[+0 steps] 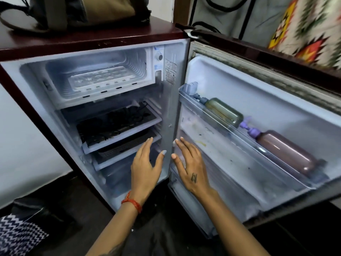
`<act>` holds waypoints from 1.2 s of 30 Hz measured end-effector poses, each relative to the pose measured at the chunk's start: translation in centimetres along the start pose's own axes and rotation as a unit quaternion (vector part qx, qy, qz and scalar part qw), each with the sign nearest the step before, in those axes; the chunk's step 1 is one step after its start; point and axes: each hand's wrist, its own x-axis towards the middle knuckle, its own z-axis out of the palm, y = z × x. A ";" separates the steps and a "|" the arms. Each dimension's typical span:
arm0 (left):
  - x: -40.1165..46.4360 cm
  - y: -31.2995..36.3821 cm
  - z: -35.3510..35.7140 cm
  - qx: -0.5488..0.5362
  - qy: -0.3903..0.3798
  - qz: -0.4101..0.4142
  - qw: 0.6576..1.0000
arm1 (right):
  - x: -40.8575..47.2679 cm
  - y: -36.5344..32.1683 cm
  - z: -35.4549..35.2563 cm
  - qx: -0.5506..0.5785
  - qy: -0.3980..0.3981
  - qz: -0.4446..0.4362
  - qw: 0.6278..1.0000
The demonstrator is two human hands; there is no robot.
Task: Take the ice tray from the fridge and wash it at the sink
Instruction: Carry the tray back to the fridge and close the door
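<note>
A white ice tray (100,78) lies in the freezer compartment at the top of the small maroon fridge (92,39), whose door (258,111) stands wide open to the right. My left hand (145,167) hovers in front of the lower shelves with fingers straight and spread, holding nothing. My right hand (190,163) hovers beside it near the hinge side of the cabinet, fingers straight as well. Both hands are well below the ice tray and apart from it.
Dark trays (114,124) sit on the middle shelves. Two bottles, one greenish (224,111) and one brownish (287,152), lie in the door rack. A bag (83,12) rests on top of the fridge. A patterned cloth (310,28) hangs behind the door.
</note>
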 end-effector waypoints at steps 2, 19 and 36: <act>-1.5 0.9 0.9 -0.009 -0.004 0.011 1.000 | -1.6 0.7 -1.2 0.003 0.005 0.006 1.000; -18.5 11.0 9.4 -0.032 -0.093 0.069 0.993 | -19.5 5.9 -13.1 -0.014 0.082 0.051 0.995; -21.0 17.6 19.4 -0.064 -0.174 0.136 0.973 | -23.3 12.9 -21.1 -0.046 0.193 0.183 0.963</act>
